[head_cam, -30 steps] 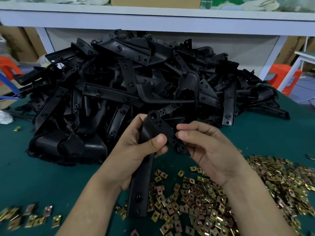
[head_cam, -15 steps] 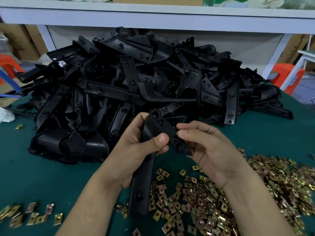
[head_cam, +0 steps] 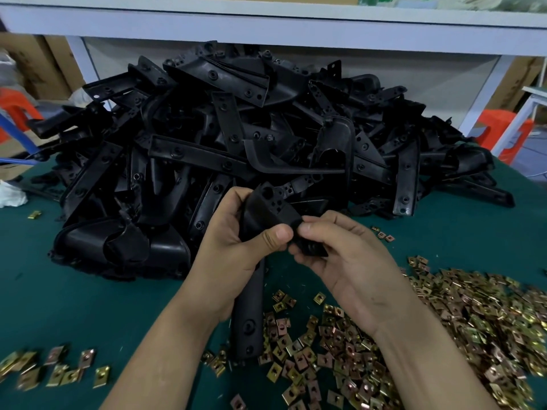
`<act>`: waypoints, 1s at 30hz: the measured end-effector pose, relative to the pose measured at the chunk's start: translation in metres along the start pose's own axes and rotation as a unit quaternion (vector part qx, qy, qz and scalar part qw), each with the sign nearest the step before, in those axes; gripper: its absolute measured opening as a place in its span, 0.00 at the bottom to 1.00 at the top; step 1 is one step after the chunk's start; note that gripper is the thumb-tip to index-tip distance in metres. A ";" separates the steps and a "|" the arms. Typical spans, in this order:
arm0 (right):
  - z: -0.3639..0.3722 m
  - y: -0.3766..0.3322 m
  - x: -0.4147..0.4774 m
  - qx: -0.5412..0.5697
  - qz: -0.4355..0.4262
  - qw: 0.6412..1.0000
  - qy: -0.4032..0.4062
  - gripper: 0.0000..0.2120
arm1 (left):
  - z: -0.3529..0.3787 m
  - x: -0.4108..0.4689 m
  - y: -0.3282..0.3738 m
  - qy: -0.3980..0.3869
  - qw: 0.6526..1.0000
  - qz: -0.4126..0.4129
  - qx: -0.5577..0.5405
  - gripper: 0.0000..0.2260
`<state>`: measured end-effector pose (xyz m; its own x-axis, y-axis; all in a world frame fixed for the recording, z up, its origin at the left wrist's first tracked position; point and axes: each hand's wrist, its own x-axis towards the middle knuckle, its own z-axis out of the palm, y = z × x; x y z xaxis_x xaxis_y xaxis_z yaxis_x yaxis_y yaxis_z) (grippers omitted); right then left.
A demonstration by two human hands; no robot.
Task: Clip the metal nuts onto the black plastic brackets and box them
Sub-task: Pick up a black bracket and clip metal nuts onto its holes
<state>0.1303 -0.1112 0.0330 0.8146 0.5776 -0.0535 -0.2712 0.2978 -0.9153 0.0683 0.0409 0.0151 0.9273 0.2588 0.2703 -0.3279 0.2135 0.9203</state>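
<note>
I see the black plastic bracket [head_cam: 268, 213] held up off the counter [head_cam: 74, 306], between both hands. It is a long matte strip with a bent, wider head pierced by several round holes; its lower end hangs down past my left wrist, with two more holes showing there. My left hand [head_cam: 231, 247] grips it, fingers [head_cam: 273, 236] wrapped around the neck and the thumb pressed on the front face. My right hand [head_cam: 352, 267] pinches the lower edge of the head, its fingers [head_cam: 325, 224] touching the left thumb tip. I cannot tell whether a nut sits between them.

Below and to the right of the fingers, loose metal nuts [head_cam: 444, 335] lie scattered thickly on the green counter; a small group of nuts [head_cam: 53, 371] lies far down to the left. Just behind the fingers a big heap of brackets [head_cam: 236, 137] blocks the back of the counter, under a white shelf [head_cam: 266, 28].
</note>
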 end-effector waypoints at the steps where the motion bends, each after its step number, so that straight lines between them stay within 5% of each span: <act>1: 0.001 0.001 0.000 -0.003 0.000 1.000 -0.004 0.03 | -0.001 0.000 0.000 0.005 1.000 0.006 0.006 0.16; 6: 0.000 0.008 0.003 -0.041 0.008 0.999 -0.022 0.14 | -0.016 0.004 0.011 0.093 0.990 -0.018 -0.104 0.07; 8: -0.001 0.021 0.007 -0.200 0.005 0.979 0.035 0.13 | -0.027 0.005 0.018 0.131 0.971 -0.017 -0.197 0.04; 11: -0.001 0.048 0.009 -0.556 -0.048 0.830 0.003 0.12 | -0.041 0.005 0.025 0.150 0.952 -0.022 -0.268 0.06; 13: -0.001 0.060 0.011 -0.603 -0.063 0.795 -0.006 0.16 | -0.043 0.003 0.026 0.129 0.949 -0.030 -0.287 0.16; 16: 0.001 0.064 0.013 -0.583 -0.081 0.808 0.023 0.13 | -0.040 0.002 0.025 0.098 0.959 -0.038 -0.264 0.28; 19: 0.002 0.065 0.013 -0.587 -0.102 0.802 0.029 0.07 | -0.035 0.001 0.022 0.067 0.970 -0.050 -0.228 0.17; 21: 0.004 0.063 0.012 -0.574 -0.107 0.812 0.026 0.04 | -0.034 -0.001 0.020 0.048 0.971 -0.066 -0.224 0.19; 23: 0.003 0.057 0.011 -0.537 -0.120 0.834 0.032 0.06 | -0.036 0.000 0.016 0.024 0.977 -0.071 -0.199 0.26; 26: -0.001 0.045 0.012 -0.449 -0.148 0.879 0.065 0.08 | -0.036 0.000 0.011 -0.042 0.988 -0.053 -0.140 0.21; 30: -0.005 0.025 0.014 -0.176 -0.111 0.977 0.051 0.06 | -0.034 0.000 0.007 -0.098 0.989 -0.065 -0.090 0.18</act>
<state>0.1372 -0.0999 0.0072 0.8851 0.4440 0.1392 0.0968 0.1169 -0.9884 0.0597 0.0748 0.0116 0.9751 0.0341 0.2189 -0.2140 0.4010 0.8907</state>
